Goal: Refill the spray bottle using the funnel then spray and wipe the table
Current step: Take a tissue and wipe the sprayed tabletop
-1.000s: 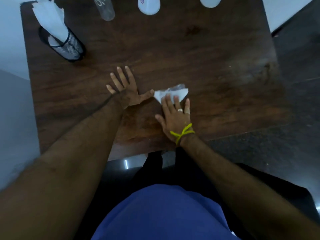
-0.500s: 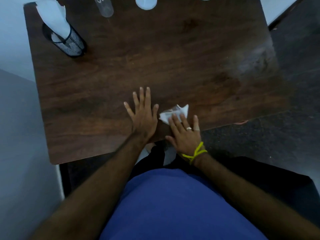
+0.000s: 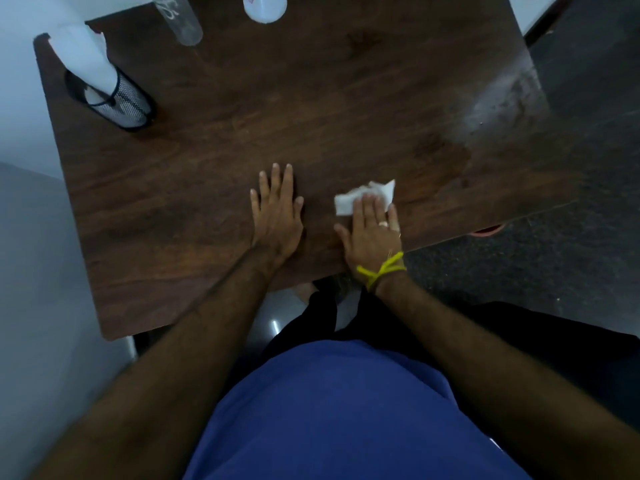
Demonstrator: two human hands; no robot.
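Note:
A crumpled white tissue [image 3: 349,201] lies on the dark wooden table [image 3: 311,109] near its front edge. My right hand [image 3: 372,233] presses flat on the tissue with straight fingers. My left hand [image 3: 277,216] rests flat on the table, a little to the tissue's left, holding nothing. At the table's far edge stand a clear bottle [image 3: 181,20] and a white container [image 3: 265,8], both cut off by the frame. A wet, shiny patch [image 3: 498,102] shows at the table's right side.
A black mesh holder [image 3: 119,98] with white tissues [image 3: 83,57] stands at the table's far left corner. A pale wall lies to the left, and dark floor to the right of the table.
My right hand has slid the tissue to the right, away from my left hand. Both hands stay flat near the table's front edge.

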